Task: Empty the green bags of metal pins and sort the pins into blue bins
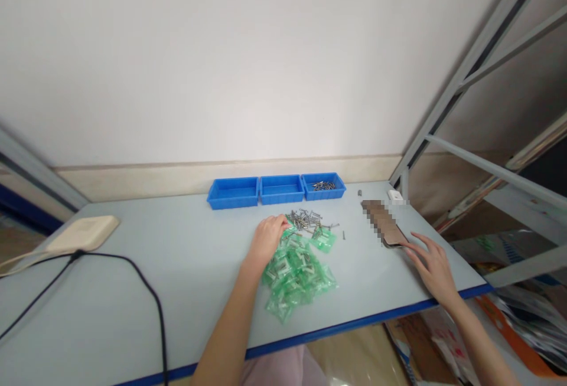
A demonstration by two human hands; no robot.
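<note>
My left hand [267, 235] is closed, its fingertips pinching a small green plastic bag [289, 229] at the top of a heap. Small green bags [295, 274] with pale pieces inside lie piled to the right of that wrist. Just beyond the fingers is a loose scatter of metal screws [305, 219]. Another small green bag [324, 238] lies at the heap's right edge. Over on the right, my right hand [432, 265] has its fingers spread, fingertips at the near end of a flat phone-like object [392, 231], partly blurred out.
Three blue trays stand in a row near the wall; the right tray [310, 195] holds screws, unlike the middle tray [281, 199] and left tray [234, 203]. A white box [396, 197] sits back right. On the left are a cream device [84, 234] and black cable [155, 297].
</note>
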